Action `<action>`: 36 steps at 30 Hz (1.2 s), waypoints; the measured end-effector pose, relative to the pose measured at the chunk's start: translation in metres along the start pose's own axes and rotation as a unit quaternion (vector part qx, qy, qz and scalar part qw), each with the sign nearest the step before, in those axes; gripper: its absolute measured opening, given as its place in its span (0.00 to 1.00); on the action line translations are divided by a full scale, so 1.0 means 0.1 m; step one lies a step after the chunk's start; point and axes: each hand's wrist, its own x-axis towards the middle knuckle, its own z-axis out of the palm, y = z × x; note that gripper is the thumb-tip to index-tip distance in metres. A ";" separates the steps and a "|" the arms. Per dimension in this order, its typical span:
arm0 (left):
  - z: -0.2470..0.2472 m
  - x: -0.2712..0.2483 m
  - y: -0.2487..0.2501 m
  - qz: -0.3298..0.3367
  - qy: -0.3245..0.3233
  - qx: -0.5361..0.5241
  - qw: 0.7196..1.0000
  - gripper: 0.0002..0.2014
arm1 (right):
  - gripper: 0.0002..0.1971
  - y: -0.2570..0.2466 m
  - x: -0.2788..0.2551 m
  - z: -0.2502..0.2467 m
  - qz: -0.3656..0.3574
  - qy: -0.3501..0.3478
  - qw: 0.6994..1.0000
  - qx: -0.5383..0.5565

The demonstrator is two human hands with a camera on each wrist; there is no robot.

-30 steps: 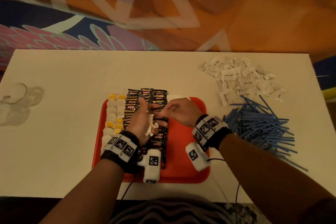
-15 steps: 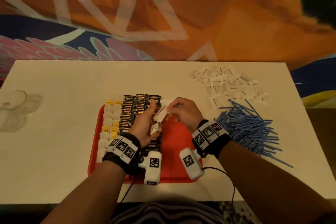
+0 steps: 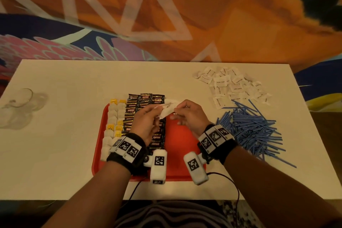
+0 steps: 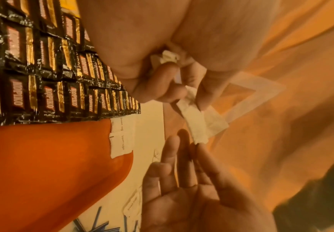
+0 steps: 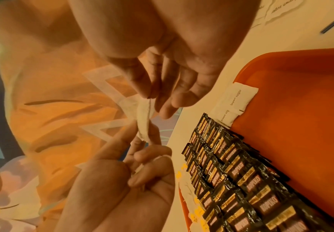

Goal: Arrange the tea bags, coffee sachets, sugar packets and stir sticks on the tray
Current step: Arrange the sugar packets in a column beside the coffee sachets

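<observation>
**White sugar packet, held over red tray**

Pinched at opposite ends by left hand (image 3: 146,126) and right hand (image 3: 188,116): sugar packet (image 3: 167,110), raised above tray (image 3: 180,135). Beyond: coffee sachets (image 3: 144,102), two more packets (image 5: 234,102) at tray's far edge.

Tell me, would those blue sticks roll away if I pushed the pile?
Probably a little. The sticks look thin and round, so loose ones at the edge may roll on the smooth table. Criss-crossed ones would likely snag and slide together. They look very light.
</observation>
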 end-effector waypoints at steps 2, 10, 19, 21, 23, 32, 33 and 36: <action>0.01 -0.02 0.01 0.013 0.001 0.010 1.000 0.04 | 0.09 0.01 -0.02 -0.01 -0.001 0.001 1.000 -0.003; -0.01 -0.07 -0.04 0.117 -0.034 0.153 0.981 0.09 | 0.06 0.03 -0.01 -0.02 -0.043 0.008 0.994 -0.096; -0.04 -0.05 -0.10 0.157 -0.025 0.215 0.964 0.10 | 0.08 0.17 -0.02 -0.04 0.036 -0.018 0.999 -0.023; -0.07 -0.03 -0.12 0.148 -0.016 0.197 0.969 0.09 | 0.08 0.21 -0.03 -0.06 0.015 -0.032 0.999 -0.038; -0.07 -0.03 -0.13 0.141 -0.003 0.184 0.973 0.05 | 0.09 0.24 -0.02 -0.07 0.009 -0.029 0.999 -0.045; -0.11 0.16 -0.24 0.146 0.027 0.275 0.950 0.08 | 0.14 0.42 0.17 -0.06 0.023 0.007 0.996 -0.084; -0.12 0.18 -0.26 0.152 0.033 0.295 0.943 0.08 | 0.14 0.42 0.19 -0.07 0.020 0.007 0.995 -0.096; -0.20 0.26 -0.29 0.135 0.070 0.323 0.934 0.11 | 0.12 0.43 0.31 -0.13 0.011 0.014 0.983 -0.182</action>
